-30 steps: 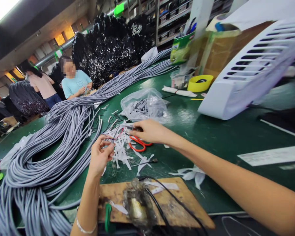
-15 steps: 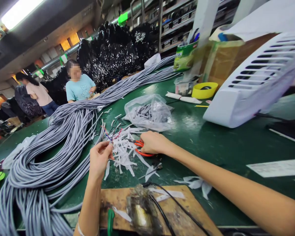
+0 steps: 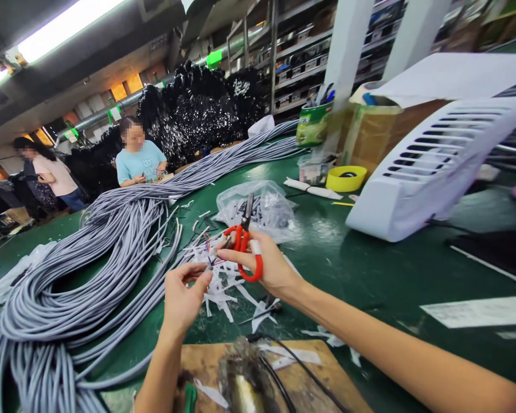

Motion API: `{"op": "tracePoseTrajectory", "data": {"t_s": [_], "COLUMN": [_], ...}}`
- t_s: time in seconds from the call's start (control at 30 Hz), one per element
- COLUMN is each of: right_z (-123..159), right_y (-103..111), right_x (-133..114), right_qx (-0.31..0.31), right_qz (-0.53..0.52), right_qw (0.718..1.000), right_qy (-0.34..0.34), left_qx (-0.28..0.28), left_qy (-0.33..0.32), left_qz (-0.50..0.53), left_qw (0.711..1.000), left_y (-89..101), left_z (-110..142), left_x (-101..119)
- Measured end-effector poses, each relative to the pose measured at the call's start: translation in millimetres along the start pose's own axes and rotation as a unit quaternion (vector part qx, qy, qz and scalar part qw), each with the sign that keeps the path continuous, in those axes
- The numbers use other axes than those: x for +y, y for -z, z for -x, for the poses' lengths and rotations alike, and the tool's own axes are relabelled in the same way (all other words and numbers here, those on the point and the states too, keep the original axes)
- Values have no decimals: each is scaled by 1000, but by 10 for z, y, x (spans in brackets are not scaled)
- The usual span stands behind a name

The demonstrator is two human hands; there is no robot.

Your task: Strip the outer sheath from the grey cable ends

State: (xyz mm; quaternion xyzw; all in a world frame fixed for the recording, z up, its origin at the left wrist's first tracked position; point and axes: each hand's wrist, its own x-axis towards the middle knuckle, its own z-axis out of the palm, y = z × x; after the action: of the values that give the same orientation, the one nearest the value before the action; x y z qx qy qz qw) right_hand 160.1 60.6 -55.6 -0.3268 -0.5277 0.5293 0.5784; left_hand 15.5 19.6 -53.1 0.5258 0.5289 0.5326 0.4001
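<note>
My left hand (image 3: 184,295) pinches the end of a grey cable, where thin red and blue wires (image 3: 209,257) fan out. Close beside it, my right hand (image 3: 275,264) keeps orange-handled scissors (image 3: 243,238) hooked in its palm, blades pointing up and away. Its thumb and forefinger reach to the wires; whether they grip one I cannot tell. Under both hands lies a heap of white paper-like strips (image 3: 223,295). Left of them, a thick bundle of grey cables (image 3: 112,212) loops across the green table.
A clear bag of small dark parts (image 3: 262,209) lies beyond the hands. At right stand a white slotted appliance (image 3: 382,212) and yellow tape (image 3: 346,179). A wooden board (image 3: 318,373) with a taped metal device (image 3: 245,384) is nearest me. Two people are across the table.
My right hand has lifted the scissors off the strips, swung the blades upward and brought its fingers to the wires by my left hand. The camera view has shifted slightly.
</note>
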Motion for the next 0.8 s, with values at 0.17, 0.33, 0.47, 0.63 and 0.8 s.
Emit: {"op": "tracePoseTrajectory", "data": {"t_s": [0.17, 0.33, 0.47, 0.63, 0.8], "right_z": [32, 194, 253, 39, 3], "right_y": [-4, -80, -46, 116, 91], "right_x": [24, 55, -5, -51, -32], "right_qx": [43, -23, -60, -17, -96], "right_qz": [46, 137, 223, 296, 340], "right_qw": [998, 987, 959, 939, 907], "right_qy": [-8, 82, 167, 176, 229], "left_qx": [20, 55, 52, 25, -15], "left_qy": [20, 38, 13, -44, -81], "left_qz": [45, 80, 88, 68, 6], "left_qw": [999, 995, 995, 996, 997], "left_y": [-47, -49, 17, 120, 133], "left_z": [18, 15, 8, 35, 66], "left_x": [-4, 4, 57, 154, 135]}}
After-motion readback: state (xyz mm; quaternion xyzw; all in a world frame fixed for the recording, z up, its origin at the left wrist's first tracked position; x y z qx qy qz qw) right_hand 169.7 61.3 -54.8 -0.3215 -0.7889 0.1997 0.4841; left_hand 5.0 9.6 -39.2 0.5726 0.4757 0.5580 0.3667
